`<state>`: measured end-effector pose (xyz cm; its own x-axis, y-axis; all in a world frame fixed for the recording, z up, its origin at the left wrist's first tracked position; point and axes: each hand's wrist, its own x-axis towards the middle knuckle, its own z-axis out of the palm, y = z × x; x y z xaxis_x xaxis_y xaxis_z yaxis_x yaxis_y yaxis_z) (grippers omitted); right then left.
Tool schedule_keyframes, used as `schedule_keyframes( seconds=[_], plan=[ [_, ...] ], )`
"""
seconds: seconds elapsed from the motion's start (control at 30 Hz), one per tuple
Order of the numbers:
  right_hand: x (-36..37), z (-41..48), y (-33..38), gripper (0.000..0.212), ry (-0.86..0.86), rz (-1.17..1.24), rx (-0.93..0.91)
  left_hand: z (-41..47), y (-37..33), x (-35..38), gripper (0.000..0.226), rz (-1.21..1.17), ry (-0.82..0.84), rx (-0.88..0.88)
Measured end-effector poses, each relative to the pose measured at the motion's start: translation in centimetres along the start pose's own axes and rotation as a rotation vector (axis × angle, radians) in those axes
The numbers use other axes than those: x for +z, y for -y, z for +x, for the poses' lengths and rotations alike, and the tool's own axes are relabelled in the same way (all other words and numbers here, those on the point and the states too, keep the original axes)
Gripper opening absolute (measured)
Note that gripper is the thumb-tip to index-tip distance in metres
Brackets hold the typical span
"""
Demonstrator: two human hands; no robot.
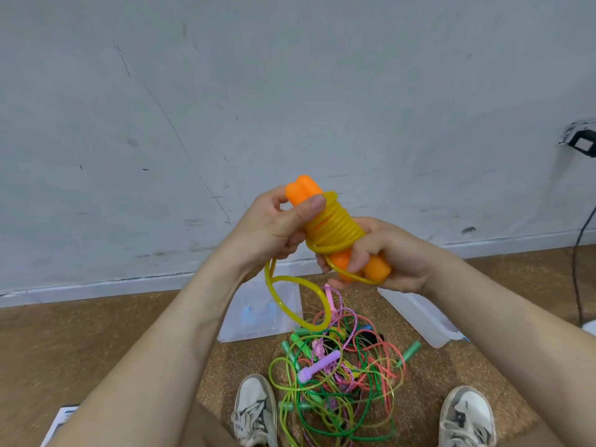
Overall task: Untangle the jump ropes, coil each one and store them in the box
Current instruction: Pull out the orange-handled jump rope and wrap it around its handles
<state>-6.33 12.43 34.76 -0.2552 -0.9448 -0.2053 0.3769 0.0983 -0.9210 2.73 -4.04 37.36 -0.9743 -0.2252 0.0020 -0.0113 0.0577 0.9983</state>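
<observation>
Though scuffed, pale wall (pixel 290 91) behind brown floor (pixel 96 337) under tangled ropes (pixel 319 366).

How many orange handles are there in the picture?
2. Both lie side by side inside the yellow rope coil, gripped by the left hand and right hand: one orange handle on the left, the other orange handle on the right. The tangled pile below may hide more.

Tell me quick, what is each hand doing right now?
Left hand: grips the upper end of the orange handles, wound with yellow rope.
Right hand: grips the handles' lower end.
</observation>
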Motion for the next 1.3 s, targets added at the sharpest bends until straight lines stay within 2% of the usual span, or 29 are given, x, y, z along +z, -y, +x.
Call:
schedule_keyframes(
  seconds=[0.03, 0.13, 0.17, 0.2, 0.27, 0.33, 0.37, 0.4, 0.47, 0.5, 0.53, 0.6, 0.67, 0.8, 0.83, 0.9, 0.97, 1.03, 1.1, 1.17, 1.23, 1.3],
  plan=[
    [0.0, -0.1, -0.1, 0.051, 0.056, 0.069, 0.010, 0.0, -0.2, -0.2, 0.030, -0.042, 0.038, 0.029],
    [-0.5, -0.1, -0.4, 0.057, 0.303, 0.166, 0.053, -0.4, -0.7, -1.2, 0.071, -0.087, 0.314, 0.019],
    [-0.6, 0.0, -0.6, 0.059, 0.390, 0.170, 0.071, -0.7, -0.7, -1.3, 0.078, -0.094, 0.400, 0.006],
    [-0.7, 0.0, -0.7, 0.059, 0.449, 0.164, 0.092, -0.9, -0.8, -1.4, 0.079, -0.100, 0.424, -0.001],
    [-0.6, -0.1, -0.5, 0.059, 0.418, 0.114, 0.124, -0.9, -0.7, -1.3, 0.067, -0.108, 0.329, -0.008],
    [-0.3, -0.2, 0.6, 0.069, 0.171, -0.050, 0.043, -0.8, -0.4, -1.0, 0.027, -0.071, 0.136, -0.001],
    [-0.1, -0.4, 1.2, 0.075, -0.010, -0.204, -0.038, -0.5, -0.3, -0.9, 0.022, -0.080, 0.031, -0.009],
    [0.2, -0.7, 1.8, 0.083, -0.202, -0.409, -0.121, -0.3, -0.2, -0.7, 0.033, -0.116, -0.065, -0.039],
    [1.3, -0.7, 2.0, 0.100, -0.522, -1.036, -0.209, 0.1, 0.1, 0.2, 0.037, -0.210, -0.214, -0.112],
    [1.9, -0.3, 1.4, 0.104, -0.606, -1.367, -0.235, 0.2, 0.3, 0.7, 0.036, -0.244, -0.245, -0.148],
    [2.4, 0.3, 0.3, 0.104, -0.665, -1.588, -0.241, 0.2, 0.4, 1.4, 0.036, -0.275, -0.247, -0.183],
    [2.9, 1.5, -1.3, 0.090, -0.777, -1.694, -0.216, 0.3, 0.6, 2.4, 0.036, -0.296, -0.206, -0.221],
    [2.5, 2.0, -1.4, 0.070, -0.815, -1.627, -0.191, 0.2, 0.5, 2.3, 0.031, -0.279, -0.107, -0.236],
    [1.4, 1.0, 0.3, 0.042, -0.730, -1.118, -0.307, -0.1, -0.4, -0.2, 0.010, -0.139, 0.210, -0.209],
    [1.3, 0.8, 0.6, 0.032, -0.703, -1.023, -0.285, -0.2, -0.4, -0.7, 0.008, -0.134, 0.265, -0.200],
    [1.3, 0.5, 1.3, 0.017, -0.617, -0.703, -0.268, -0.4, -0.4, -1.0, 0.021, -0.152, 0.317, -0.182],
    [1.0, 0.2, 1.9, 0.021, -0.527, -0.262, -0.289, -0.7, -0.6, -0.6, 0.031, -0.186, 0.306, -0.159],
    [0.7, 0.1, 2.1, 0.036, -0.434, 0.007, -0.308, -0.9, -0.8, 0.5, 0.034, -0.243, 0.238, -0.127],
    [0.7, 0.1, 2.1, 0.052, -0.381, 0.127, -0.296, -0.9, -0.6, 1.8, 0.026, -0.291, 0.156, -0.109],
    [0.8, 0.1, 2.0, 0.052, -0.302, 0.234, -0.279, -0.8, -0.4, 2.6, 0.012, -0.310, 0.128, -0.114],
    [0.6, 0.0, 2.1, 0.044, -0.220, 0.285, -0.254, -0.8, -0.4, 2.6, 0.009, -0.313, 0.155, -0.154],
    [0.3, -0.3, 2.1, 0.052, -0.092, 0.294, -0.209, -1.0, -0.6, 2.2, 0.012, -0.304, 0.238, -0.199]
  ],
)
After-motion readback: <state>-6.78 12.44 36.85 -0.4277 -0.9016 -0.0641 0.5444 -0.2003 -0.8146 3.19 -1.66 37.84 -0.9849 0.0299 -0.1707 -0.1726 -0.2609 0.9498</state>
